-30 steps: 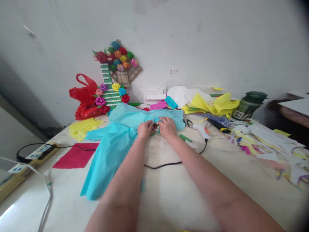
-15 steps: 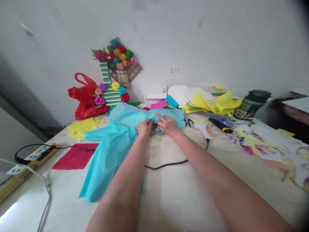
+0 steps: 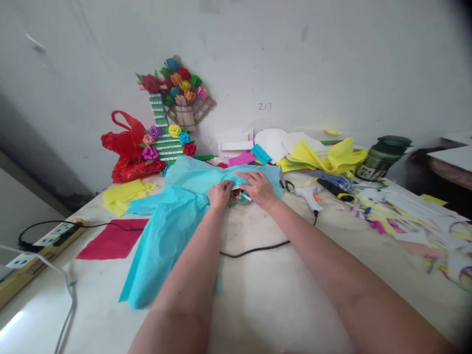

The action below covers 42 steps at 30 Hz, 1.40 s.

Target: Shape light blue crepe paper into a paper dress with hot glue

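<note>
A large turquoise crepe paper sheet (image 3: 180,216) lies creased across the middle of the table, with one part hanging toward me. My left hand (image 3: 220,194) is closed at the sheet's near edge, its thumb and forefinger pinching the paper. My right hand (image 3: 261,189) rests on the sheet just to the right, fingers stretched out over the paper. Between and under both hands shows a little heap of small coloured scraps (image 3: 239,195), white, red and blue; its details are partly hidden by my fingers.
A white glue gun (image 3: 309,197) with a black cord and scissors (image 3: 289,186) lie right of my hands. Paper scraps (image 3: 401,221) and a green jar (image 3: 383,157) are farther right. Paper flowers (image 3: 180,88), a red bag (image 3: 127,147) and a power strip (image 3: 47,250) are left.
My right hand's fingers have shifted slightly, and more of a white piece shows between the hands. My left hand stays pinched in the same place. The view has moved a little.
</note>
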### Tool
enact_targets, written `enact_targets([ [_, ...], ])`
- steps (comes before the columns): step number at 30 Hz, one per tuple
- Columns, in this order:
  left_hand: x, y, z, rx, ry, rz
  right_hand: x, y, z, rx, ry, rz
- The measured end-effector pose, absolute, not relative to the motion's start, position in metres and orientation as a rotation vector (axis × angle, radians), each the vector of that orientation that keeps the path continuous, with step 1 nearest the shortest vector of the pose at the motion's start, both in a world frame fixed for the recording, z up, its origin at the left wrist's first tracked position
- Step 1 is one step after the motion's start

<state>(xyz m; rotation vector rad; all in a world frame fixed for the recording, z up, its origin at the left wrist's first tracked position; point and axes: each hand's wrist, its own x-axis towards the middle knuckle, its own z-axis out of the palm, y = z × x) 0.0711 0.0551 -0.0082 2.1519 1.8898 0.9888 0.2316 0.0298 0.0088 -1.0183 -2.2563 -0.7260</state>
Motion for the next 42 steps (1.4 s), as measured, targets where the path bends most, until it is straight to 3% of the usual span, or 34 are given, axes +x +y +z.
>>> enact_targets([
  [11,0.066,0.057,-0.01,2.196,1.937,0.903,0.236,0.022,0.011,-1.068,-1.879,-0.482],
  [26,0.066,0.048,-0.004,2.37,1.97,0.739,0.237,0.006,0.007,-1.195,-1.951,-0.167],
  [34,0.056,0.05,-0.003,2.502,1.831,0.67,0.234,0.004,-0.001,-1.274,-2.088,-0.423],
  [42,0.056,0.054,-0.004,2.672,1.719,0.647,0.231,0.0,-0.009,-1.072,-2.214,-0.738],
])
